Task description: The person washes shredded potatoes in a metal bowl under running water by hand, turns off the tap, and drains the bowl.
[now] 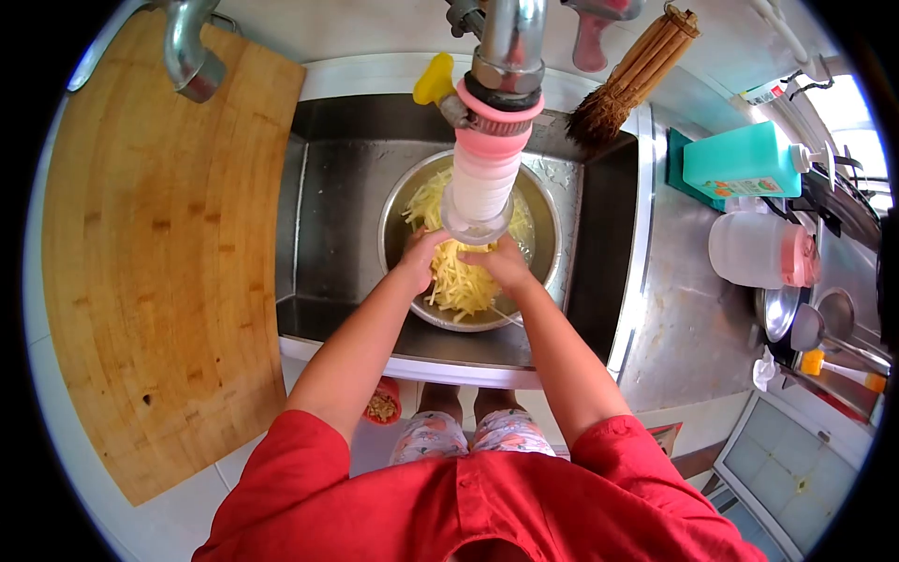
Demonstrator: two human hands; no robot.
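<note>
While a steel sink (326,192) surrounds everything in reach, a round metal basin (551,217) sits inside it, under the pink-and-white tap sleeve (487,167). Within the basin lies the heap of pale yellow shreds (461,288), between the two hands and spilling toward the body; its long axis runs roughly from the far left to the near side. Left hand (421,257) and right hand (504,266) flank it about equally near, touching shreds, slightly apart, fingers curving inward; with fingertips partly hidden, I cannot tell whether either closes on a clump. Single strips point every which way, so the heap has no one pointing end.
</note>
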